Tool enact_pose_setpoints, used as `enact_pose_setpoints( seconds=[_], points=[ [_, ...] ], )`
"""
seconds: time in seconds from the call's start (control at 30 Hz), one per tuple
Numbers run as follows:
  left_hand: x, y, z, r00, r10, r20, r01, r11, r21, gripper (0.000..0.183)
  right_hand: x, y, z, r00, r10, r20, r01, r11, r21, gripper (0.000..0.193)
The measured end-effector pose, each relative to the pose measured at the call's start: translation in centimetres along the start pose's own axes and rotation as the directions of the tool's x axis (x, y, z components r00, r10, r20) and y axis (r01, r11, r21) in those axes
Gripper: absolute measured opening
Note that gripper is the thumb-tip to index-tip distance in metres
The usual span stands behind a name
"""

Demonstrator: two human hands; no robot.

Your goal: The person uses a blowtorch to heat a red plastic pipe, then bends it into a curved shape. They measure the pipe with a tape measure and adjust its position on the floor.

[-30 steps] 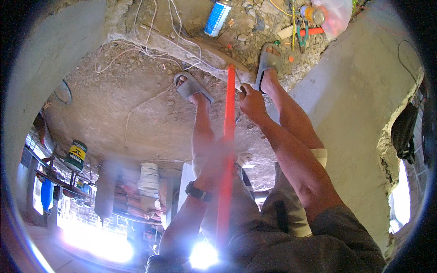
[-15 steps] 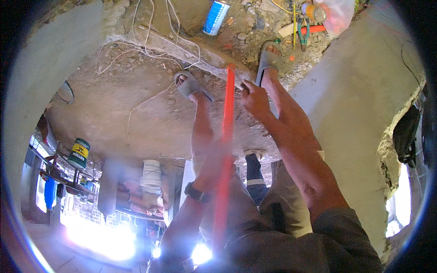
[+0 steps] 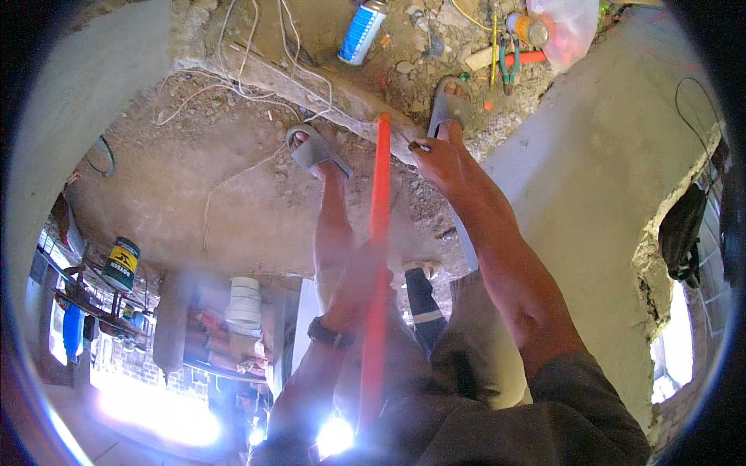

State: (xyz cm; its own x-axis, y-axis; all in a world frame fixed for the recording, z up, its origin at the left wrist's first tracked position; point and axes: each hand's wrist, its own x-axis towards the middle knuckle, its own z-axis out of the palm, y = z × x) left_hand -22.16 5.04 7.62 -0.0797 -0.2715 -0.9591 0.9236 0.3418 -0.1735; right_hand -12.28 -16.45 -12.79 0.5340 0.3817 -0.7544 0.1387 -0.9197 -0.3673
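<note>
The left hand (image 3: 359,273), blurred, seems wrapped around the middle of a long red rod (image 3: 379,233). The rod runs down to the dirt floor (image 3: 233,179), its tip just beside the right hand (image 3: 441,159). That hand is closed, pinching something small and dark against a concrete ledge (image 3: 342,93). The step looks like setting the rod's tip; next it needs steadying there.

Rough grey plaster walls (image 3: 590,202) curve along both sides of the frame. A dirt floor (image 3: 233,194) strewn with rubble and white wires (image 3: 256,70) fills the upper centre. At the lower left, shelves (image 3: 225,334) stand against harsh daylight glare; a broken wall opening (image 3: 668,326) glows at right.
</note>
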Motion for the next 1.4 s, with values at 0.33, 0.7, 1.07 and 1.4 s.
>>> enact_pose_setpoints(
  seconds=[0.33, 0.7, 1.07, 1.4],
  points=[
    [-0.5, 0.4, 0.4, 0.999, -0.038, 0.006, 0.039, 0.99, -0.134, 0.026, 1.9, -1.6, -0.4, 0.906, 0.31, 0.286, -0.409, 0.812, 0.416, 0.017],
    [-0.6, 1.1, 1.9, 0.999, 0.001, -0.053, -0.007, 0.992, -0.129, 0.024, 3.2, -1.4, 2.2, 0.845, 0.52, 0.126, -0.494, 0.668, 0.557, 0.023],
    [1.5, -1.8, 0.3, 0.991, 0.089, -0.096, -0.082, 0.994, 0.072, 0.02, 1.4, -6.8, 4.3, 0.726, 0.686, 0.049, -0.445, 0.413, 0.795, 0.023],
    [-0.7, 2.9, 2.6, 0.997, 0.013, -0.074, -0.024, 0.988, -0.152, 0.02, 0.4, -4.8, 1.8, 0.907, 0.421, -0.012, -0.358, 0.786, 0.504, 0.027]
  ],
)
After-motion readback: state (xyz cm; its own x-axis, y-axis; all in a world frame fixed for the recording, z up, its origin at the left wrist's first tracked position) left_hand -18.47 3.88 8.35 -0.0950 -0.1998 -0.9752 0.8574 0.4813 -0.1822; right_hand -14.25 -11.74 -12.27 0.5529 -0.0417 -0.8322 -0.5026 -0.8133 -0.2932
